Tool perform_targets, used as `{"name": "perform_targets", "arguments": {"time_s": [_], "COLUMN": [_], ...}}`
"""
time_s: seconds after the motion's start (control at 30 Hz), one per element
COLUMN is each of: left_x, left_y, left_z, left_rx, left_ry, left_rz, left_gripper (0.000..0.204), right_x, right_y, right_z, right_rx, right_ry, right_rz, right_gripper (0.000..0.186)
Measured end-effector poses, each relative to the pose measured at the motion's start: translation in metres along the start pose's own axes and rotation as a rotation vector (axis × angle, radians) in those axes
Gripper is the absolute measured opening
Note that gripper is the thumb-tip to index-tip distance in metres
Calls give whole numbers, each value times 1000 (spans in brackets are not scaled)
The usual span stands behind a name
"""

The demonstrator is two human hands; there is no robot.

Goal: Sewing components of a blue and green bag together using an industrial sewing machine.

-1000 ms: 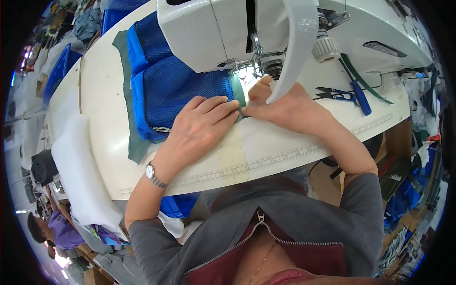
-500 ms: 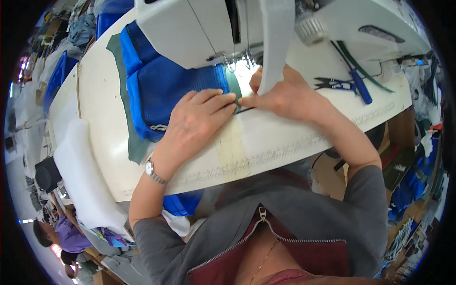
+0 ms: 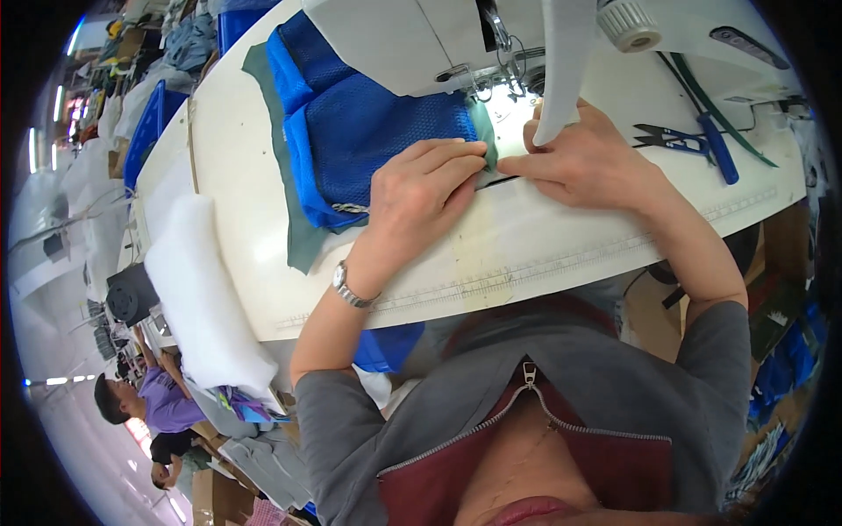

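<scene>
Fingers of my left hand (image 3: 419,188) press flat on blue mesh fabric (image 3: 368,145) at upper centre; my right hand (image 3: 583,162) pinches its grey-green edge (image 3: 488,140), keeping it straight.

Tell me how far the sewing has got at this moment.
Done: the blue mesh fabric and green fabric lie stacked on the table. In hand: the left hand presses the mesh flat while the right hand pinches the edge near the sewing machine needle. Left: any finished seam is hidden; thread snips lie unused.
</scene>
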State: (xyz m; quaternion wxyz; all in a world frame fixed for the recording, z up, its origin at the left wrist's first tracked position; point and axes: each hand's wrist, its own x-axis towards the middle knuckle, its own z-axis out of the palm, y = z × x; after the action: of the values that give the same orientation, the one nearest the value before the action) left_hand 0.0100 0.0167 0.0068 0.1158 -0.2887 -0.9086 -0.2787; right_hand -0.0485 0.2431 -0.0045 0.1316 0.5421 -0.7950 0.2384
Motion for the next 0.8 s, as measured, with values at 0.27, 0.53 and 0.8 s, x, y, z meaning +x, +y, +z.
{"name": "perform_targets", "arguments": {"time_s": [0.27,0.53,0.8], "left_x": [-5,-8,-6], "left_y": [-2,1,-4], "left_z": [0,1,8], "left_rx": [-101,-99,-155], "left_ry": [70,78,147], "left_rz": [-175,-186,-175], "left_gripper": [11,10,11], "right_x": [5,6,3], "right_y": [-5,-11,-8], "right_z": [-1,4,3], "right_rx": [-79,-94,-139], "right_ry": [-107,-124,-36], "right_rz": [-50,-22,-19], "right_gripper": [27,20,28]}}
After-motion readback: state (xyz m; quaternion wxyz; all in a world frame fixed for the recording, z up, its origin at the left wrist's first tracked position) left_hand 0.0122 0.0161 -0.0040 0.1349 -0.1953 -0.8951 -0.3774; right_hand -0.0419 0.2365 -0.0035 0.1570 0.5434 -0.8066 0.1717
